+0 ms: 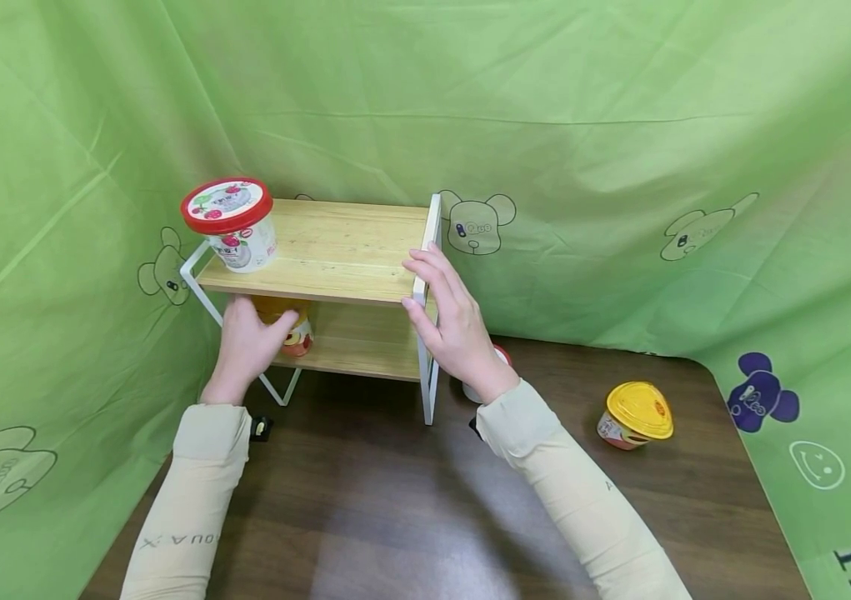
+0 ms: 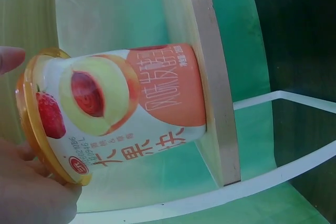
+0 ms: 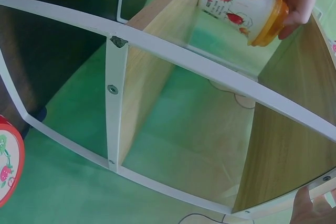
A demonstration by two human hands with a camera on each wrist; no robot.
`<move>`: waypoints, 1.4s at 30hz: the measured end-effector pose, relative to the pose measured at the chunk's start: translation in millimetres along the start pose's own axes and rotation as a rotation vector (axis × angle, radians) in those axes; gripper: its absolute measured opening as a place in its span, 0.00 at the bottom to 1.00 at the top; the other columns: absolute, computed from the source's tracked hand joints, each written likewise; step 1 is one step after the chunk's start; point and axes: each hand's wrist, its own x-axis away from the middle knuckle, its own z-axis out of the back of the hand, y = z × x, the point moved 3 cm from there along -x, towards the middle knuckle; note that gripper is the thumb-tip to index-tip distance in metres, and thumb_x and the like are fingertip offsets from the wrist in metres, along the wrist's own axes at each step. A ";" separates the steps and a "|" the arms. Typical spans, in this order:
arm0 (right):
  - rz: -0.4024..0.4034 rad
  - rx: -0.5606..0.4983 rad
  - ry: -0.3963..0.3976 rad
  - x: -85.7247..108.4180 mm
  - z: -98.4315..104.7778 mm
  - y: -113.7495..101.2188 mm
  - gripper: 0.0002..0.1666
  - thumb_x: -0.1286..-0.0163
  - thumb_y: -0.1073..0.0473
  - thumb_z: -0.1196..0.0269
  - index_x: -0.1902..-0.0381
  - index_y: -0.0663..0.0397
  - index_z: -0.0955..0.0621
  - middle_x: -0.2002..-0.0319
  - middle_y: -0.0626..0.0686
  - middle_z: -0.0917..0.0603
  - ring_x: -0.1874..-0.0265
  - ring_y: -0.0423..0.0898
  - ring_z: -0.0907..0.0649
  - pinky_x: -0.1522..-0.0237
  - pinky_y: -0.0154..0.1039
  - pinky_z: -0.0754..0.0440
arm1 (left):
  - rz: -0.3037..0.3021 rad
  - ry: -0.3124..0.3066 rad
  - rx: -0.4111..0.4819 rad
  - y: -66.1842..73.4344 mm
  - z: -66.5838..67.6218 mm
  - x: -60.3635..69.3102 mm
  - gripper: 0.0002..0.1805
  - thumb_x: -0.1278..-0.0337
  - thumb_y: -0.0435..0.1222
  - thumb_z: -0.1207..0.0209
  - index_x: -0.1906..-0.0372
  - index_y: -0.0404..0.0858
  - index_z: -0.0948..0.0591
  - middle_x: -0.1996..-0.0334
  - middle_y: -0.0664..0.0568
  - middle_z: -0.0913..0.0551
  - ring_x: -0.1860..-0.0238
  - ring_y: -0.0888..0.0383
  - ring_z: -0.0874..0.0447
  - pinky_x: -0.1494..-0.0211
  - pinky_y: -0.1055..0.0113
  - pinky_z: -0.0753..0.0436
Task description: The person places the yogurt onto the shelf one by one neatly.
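A cup with a yellow lid (image 2: 121, 98) and peach pictures stands on the lower shelf. My left hand (image 1: 245, 342) reaches under the upper board with its fingers curled at the lid's rim; in the left wrist view the thumb lies just off the lid. My right hand (image 1: 455, 325) rests on the white side frame (image 1: 428, 358) of the two-tier wooden rack, fingers spread and fairly straight over its upper edge, thumb near the board's front edge. A red-lidded tub (image 1: 233, 225) stands at the left end of the upper shelf (image 1: 350, 242).
Another yellow-lidded cup (image 1: 635, 415) stands on the dark wooden floor (image 1: 380, 500) at the right. A red-lidded tub (image 3: 8, 161) is beside the rack, partly hidden by my right wrist in the head view. Green printed cloth (image 1: 605, 150) surrounds the back and sides.
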 end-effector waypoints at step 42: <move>-0.001 0.002 0.001 0.8 -0.1 -0.1 0.27 0.20 0.49 0.50 0.34 0.62 0.28 0.32 0.60 0.29 0.25 0.58 0.38 0.27 0.51 0.40 | -0.090 0.558 0.205 50.0 47.9 44.5 0.24 0.41 0.28 0.33 0.40 0.27 0.24 0.47 0.41 0.26 0.44 0.50 0.28 0.39 0.61 0.27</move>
